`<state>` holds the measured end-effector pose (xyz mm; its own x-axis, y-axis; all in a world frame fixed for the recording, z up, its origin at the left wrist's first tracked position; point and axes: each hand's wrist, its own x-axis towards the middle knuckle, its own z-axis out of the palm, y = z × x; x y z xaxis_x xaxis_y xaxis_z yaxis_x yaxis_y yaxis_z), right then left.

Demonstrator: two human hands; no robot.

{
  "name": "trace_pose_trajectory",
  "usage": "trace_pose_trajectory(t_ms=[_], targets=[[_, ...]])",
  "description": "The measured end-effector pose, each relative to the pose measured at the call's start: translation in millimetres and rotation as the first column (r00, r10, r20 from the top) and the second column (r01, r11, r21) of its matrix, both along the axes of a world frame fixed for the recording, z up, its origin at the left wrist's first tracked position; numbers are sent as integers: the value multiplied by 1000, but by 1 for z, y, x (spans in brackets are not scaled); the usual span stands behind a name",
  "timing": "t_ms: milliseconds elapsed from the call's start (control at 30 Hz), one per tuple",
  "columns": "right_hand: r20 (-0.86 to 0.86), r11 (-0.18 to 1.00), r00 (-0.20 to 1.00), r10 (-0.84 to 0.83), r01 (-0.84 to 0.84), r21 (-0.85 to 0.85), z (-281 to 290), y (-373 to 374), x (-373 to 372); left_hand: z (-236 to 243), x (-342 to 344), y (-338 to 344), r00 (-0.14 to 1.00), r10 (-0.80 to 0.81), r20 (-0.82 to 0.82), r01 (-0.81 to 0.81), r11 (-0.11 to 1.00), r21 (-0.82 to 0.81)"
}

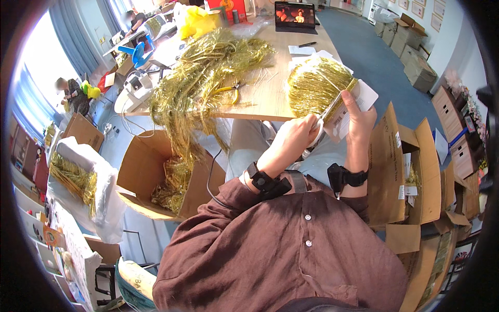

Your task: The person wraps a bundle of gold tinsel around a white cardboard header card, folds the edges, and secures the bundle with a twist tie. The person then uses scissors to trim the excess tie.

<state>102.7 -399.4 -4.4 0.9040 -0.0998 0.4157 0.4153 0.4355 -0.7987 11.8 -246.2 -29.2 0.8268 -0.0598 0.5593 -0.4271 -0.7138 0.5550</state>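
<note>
A thick bundle of shiny gold tinsel strands (317, 83) lies over the table's near right edge, its near end against a white card (368, 95). My right hand (361, 118) grips the card and the bundle's end, thumb on top. Closed around white-handled scissors (319, 127), my left hand (293, 136) is right beside that end. The scissors' blades lie along the tinsel and are partly hidden. To the left, a loose heap of gold tinsel (208, 67) spreads over the table and hangs off its edge. Yellow-handled pliers (236, 94) rest beside the heap.
Below the table's left edge, an open cardboard box (143, 179) holds more tinsel. Other open boxes (387, 171) stand at my right. A tablet (294, 18), a pen (307, 44) and a blue fan (136, 53) are on the table. Two people sit further off at left.
</note>
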Motion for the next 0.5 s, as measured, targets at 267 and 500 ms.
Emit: trace_pose_trajectory(t_ms=[267,500], targets=[[-7,1000,1000,-27,27,-7,0,1,-2,-1,2,-2,1000,3,-14,-3,1000,3],[-1,1000,1000,-31,31,2,-1,3,0,0,1,-3,1000,7,-1,-7,1000,11]])
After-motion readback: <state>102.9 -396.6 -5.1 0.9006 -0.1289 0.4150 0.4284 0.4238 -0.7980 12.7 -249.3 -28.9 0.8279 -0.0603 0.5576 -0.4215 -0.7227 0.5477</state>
